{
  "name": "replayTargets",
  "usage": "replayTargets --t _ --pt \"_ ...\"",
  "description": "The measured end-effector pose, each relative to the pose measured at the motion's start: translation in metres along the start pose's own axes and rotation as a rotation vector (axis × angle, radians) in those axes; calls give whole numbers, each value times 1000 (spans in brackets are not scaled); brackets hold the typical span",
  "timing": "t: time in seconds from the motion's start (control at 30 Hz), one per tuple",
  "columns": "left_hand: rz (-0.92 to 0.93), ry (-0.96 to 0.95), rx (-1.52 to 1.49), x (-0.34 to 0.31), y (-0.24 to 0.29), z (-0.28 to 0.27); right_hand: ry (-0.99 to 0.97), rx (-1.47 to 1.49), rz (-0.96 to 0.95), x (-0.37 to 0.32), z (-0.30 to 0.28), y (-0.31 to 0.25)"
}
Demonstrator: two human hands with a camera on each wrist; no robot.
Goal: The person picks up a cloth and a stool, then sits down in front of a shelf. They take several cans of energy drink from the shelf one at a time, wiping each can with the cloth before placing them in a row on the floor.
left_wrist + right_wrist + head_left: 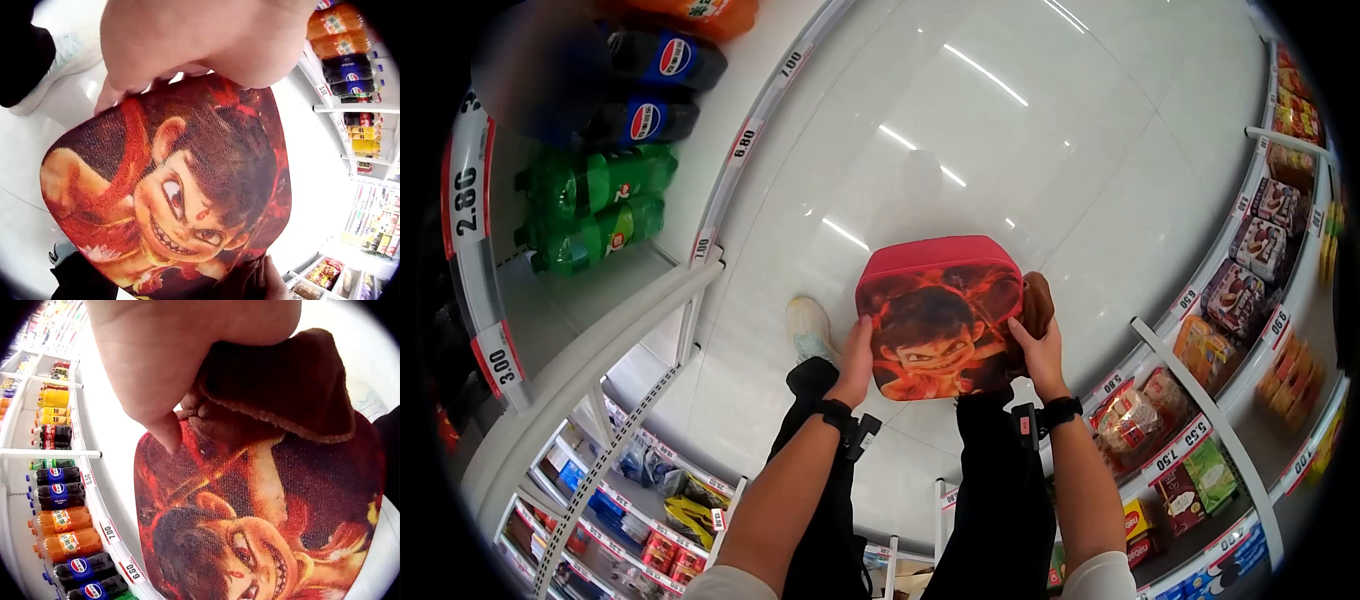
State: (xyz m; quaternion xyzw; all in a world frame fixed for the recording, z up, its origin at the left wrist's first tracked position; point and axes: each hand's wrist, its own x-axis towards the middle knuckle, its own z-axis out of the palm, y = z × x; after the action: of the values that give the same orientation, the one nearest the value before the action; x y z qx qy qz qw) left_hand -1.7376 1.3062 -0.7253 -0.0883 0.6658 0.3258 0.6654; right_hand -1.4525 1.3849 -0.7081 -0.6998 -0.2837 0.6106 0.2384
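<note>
A red box-like case [940, 330] with a cartoon character printed on its top face is held between both hands above the floor. My left hand [858, 362] grips its left side, the thumb along the edge; in the left wrist view the left hand [200, 37] covers the case's edge, with fingertips under it. My right hand [1040, 355] holds the opposite side together with a brown cloth [1037, 300]. In the right wrist view the cloth [281, 387] bunches under the right hand [181, 356], whose thumb lies on the printed face.
Shelves of bottled drinks [615, 190] stand at the left, with a white rail [590, 360] near them. Shelves of packaged food [1235, 300] curve along the right. A shoe [808, 325] is on the glossy tiled floor [1080, 160] beside the case.
</note>
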Motion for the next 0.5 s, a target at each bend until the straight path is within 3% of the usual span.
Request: replayTargets --t 0.1,0.13,0.27,0.33,0.47,0.5 --pt "98 81 120 4 -10 -1 73 -118 32 1 -2 6" --pt "208 96 150 -1 -14 2 83 -150 44 0 -2 7" --pt "291 112 319 -25 -13 4 167 -87 15 -24 1 12" --pt "308 162 401 -44 -1 6 152 -82 81 -45 5 -6" --pt "307 147 550 -99 33 6 203 -114 23 -85 4 -42" --pt "406 196 588 -113 38 7 223 -156 -17 -96 5 -57"
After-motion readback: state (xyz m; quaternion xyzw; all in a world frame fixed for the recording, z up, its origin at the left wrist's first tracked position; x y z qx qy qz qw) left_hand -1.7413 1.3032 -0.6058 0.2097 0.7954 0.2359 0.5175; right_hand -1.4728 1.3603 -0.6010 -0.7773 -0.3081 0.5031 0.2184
